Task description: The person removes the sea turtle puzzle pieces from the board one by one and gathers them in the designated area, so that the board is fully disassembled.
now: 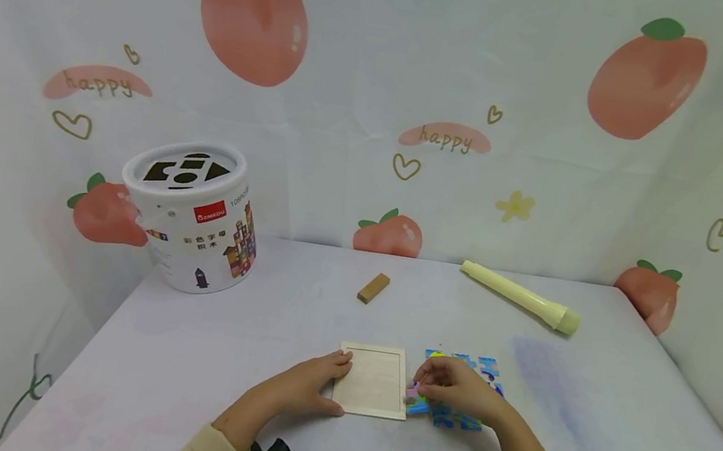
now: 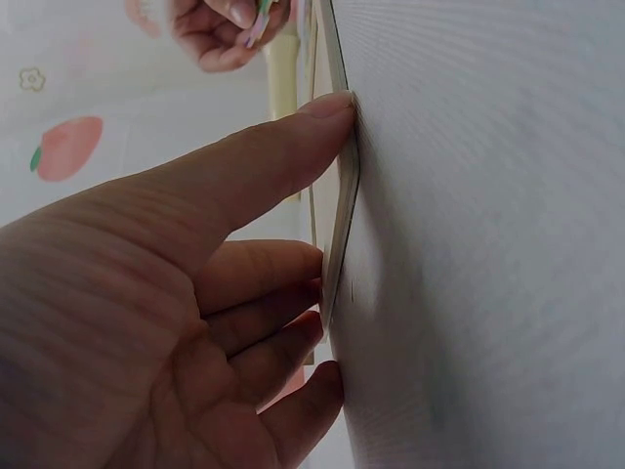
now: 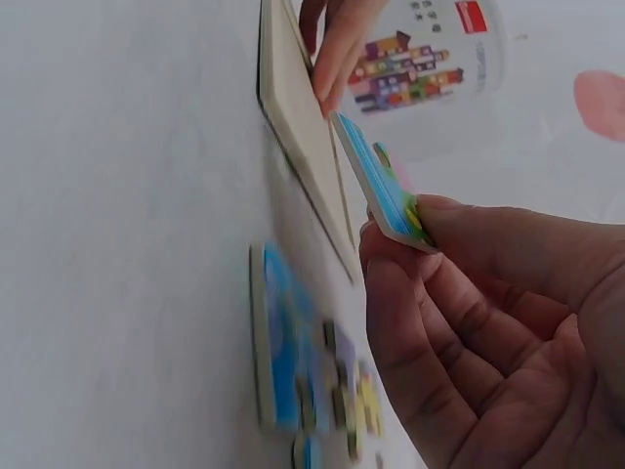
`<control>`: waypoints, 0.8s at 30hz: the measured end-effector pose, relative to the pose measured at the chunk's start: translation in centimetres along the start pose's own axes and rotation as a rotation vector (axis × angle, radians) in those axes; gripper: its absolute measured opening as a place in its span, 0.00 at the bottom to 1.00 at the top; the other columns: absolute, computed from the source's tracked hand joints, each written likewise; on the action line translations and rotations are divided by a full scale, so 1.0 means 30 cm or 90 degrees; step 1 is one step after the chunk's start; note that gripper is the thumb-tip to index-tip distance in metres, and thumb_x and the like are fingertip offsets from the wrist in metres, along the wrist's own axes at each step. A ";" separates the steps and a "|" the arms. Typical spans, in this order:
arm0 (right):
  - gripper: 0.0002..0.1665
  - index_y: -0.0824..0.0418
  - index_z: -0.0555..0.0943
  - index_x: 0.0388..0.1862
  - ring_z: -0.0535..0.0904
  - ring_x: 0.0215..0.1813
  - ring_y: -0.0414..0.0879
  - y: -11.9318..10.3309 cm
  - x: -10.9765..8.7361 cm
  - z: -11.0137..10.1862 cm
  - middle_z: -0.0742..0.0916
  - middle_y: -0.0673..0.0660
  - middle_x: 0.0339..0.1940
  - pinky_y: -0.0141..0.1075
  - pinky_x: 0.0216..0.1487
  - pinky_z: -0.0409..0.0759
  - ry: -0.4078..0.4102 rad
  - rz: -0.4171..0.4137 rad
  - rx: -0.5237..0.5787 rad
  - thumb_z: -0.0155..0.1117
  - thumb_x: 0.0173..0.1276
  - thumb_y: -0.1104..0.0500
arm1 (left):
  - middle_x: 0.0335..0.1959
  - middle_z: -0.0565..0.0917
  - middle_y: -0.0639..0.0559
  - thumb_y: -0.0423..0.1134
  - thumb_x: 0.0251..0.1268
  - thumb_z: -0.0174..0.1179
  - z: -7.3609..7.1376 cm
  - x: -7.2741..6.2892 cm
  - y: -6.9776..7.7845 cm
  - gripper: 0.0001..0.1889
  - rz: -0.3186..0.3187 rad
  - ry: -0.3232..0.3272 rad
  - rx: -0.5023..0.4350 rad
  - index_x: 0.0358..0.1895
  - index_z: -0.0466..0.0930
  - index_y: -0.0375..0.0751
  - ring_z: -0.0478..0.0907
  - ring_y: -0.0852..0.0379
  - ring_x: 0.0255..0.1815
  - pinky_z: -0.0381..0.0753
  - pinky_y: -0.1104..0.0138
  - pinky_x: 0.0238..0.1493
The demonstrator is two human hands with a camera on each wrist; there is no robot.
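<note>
My left hand rests at the left side of a square wooden puzzle tray with a raised rim. In the left wrist view, the thumb lies on the tray's near corner and the loosely bent fingers touch its left edge. Just right of the tray, my right hand pinches a blue, green and pink puzzle piece between thumb and fingertips, raised off the table in the right wrist view. Other blue puzzle pieces lie under and beside that hand, partly hidden by it.
Behind the tray lies a small wooden block. A pale yellow flashlight-shaped tube is at the back right. At the back left stands a white bucket with shape holes in its lid. A printed cloth hangs behind the table.
</note>
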State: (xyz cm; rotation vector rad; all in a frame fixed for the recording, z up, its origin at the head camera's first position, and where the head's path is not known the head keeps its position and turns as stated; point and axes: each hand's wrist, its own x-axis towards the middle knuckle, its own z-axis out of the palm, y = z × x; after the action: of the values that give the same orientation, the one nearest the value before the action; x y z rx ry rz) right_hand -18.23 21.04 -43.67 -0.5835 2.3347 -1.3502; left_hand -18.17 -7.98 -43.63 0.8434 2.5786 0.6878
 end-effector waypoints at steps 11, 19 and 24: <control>0.13 0.67 0.78 0.42 0.78 0.30 0.39 0.022 -0.065 -0.047 0.83 0.56 0.32 0.32 0.32 0.80 0.034 0.009 -0.026 0.59 0.67 0.57 | 0.73 0.59 0.46 0.47 0.53 0.67 -0.004 -0.007 0.001 0.39 -0.001 0.001 -0.001 0.67 0.63 0.34 0.54 0.47 0.74 0.58 0.53 0.71; 0.15 0.70 0.77 0.42 0.78 0.30 0.37 0.049 -0.128 -0.074 0.83 0.59 0.34 0.31 0.31 0.80 0.058 0.025 -0.016 0.59 0.67 0.57 | 0.73 0.59 0.47 0.47 0.54 0.67 -0.006 -0.010 0.008 0.39 -0.006 0.001 -0.004 0.68 0.62 0.34 0.54 0.47 0.74 0.58 0.53 0.71; 0.16 0.72 0.76 0.44 0.77 0.30 0.36 0.064 -0.163 -0.095 0.83 0.61 0.34 0.31 0.30 0.79 0.077 0.031 0.000 0.60 0.66 0.58 | 0.73 0.59 0.46 0.46 0.54 0.67 -0.006 -0.010 0.006 0.39 -0.002 0.005 -0.004 0.68 0.62 0.33 0.54 0.47 0.74 0.59 0.53 0.70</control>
State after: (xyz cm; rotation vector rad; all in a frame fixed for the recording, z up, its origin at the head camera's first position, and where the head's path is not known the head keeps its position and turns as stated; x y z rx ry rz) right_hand -15.88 26.53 -43.45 -0.4541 2.4272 -1.3996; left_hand -17.94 -8.10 -43.33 0.8355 2.5822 0.6998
